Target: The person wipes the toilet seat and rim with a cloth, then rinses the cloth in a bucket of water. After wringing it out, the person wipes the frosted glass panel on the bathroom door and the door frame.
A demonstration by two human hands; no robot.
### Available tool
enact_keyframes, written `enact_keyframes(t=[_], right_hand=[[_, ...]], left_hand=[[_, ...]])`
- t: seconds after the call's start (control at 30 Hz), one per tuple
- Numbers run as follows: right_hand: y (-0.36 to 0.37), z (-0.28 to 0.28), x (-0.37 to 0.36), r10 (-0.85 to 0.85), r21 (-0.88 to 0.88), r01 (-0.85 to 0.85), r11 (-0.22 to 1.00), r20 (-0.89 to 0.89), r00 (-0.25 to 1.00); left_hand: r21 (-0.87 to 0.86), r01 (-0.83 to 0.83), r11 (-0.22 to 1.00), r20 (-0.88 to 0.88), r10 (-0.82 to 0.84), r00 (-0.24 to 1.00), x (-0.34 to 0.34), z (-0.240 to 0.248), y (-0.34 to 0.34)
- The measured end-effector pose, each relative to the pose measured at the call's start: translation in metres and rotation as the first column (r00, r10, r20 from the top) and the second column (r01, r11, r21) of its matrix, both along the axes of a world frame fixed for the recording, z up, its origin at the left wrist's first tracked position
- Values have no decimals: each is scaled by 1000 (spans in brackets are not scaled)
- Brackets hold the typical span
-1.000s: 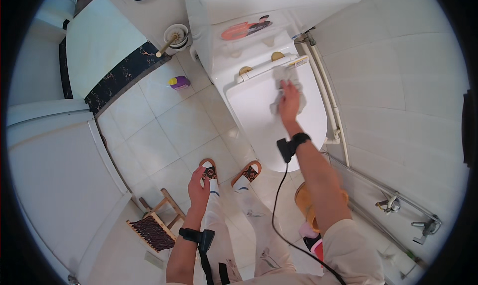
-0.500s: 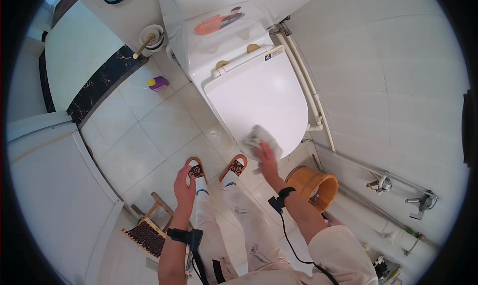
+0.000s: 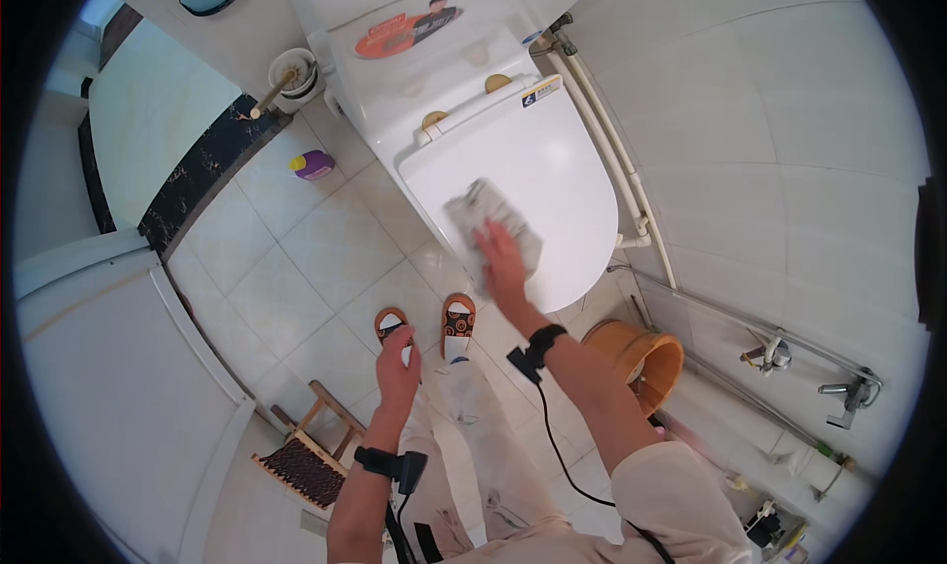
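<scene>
Pressing onto a grey cloth (image 3: 513, 231), the right hand (image 3: 505, 258) is working at the centre of the frame; whether its fingers are gripping or only flattening the cloth, cannot tell. The cloth is lying on the closed white toilet lid (image 3: 567, 204), over its left side. Left hand (image 3: 397, 369) is hanging lower centre, well apart from the right, fingers loosely curled, not visibly holding anything, showing just above one slipper in the view.

Change: half a second ago the cloth was at the lid's front edge; now it is covering the left-middle part and spreading out longer, leaving most of the front edge bare. So the wiping appears to be reaching a different patch of the lid; can't judge how clean it is.

Black straps (image 3: 546, 341) are sitting on both wrists, a cable trailing from the right one. Slippers (image 3: 459, 317) are standing on floor tiles, lower centre. Wooden bucket (image 3: 610, 343) is standing right of the right forearm; stool (image 3: 302, 467) is resting lower left. Purple bottle (image 3: 316, 166) is standing or lying upper left, unclear which, near a brush (image 3: 270, 101) leaning in its holder. Pipes (image 3: 605, 142) are running along the wall, upper right.
</scene>
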State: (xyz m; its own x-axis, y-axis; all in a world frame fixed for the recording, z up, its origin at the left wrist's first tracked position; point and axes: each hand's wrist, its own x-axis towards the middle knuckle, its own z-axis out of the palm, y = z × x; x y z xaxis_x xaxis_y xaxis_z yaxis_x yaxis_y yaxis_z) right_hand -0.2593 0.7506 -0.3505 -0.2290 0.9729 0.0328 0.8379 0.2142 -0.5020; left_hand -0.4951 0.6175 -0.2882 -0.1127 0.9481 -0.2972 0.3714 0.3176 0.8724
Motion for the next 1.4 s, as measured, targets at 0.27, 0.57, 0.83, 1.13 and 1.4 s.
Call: enact_keyframes(t=[0.27,0.57,0.83,1.13,1.4], right_hand=[[-37,31,85,-439,17,440,898,133,889],[174,110,61,-71,111,112,987,-321,944],[318,53,-25,262,3,-291,957,428,865],[289,17,-26,479,39,-512,858,298,826],[361,9,70,-150,93,121,988,437,887]], left_hand=[[6,-7,1000,-61,7,998,-7,16,20],[-28,-81,996,-45,79,996,-17,6,9],[-65,-124,990,-57,120,991,-39,-1,5],[-209,-152,966,-51,145,988,-36,-5,11],[-148,-165,975,-86,154,984,-44,-9,9]])
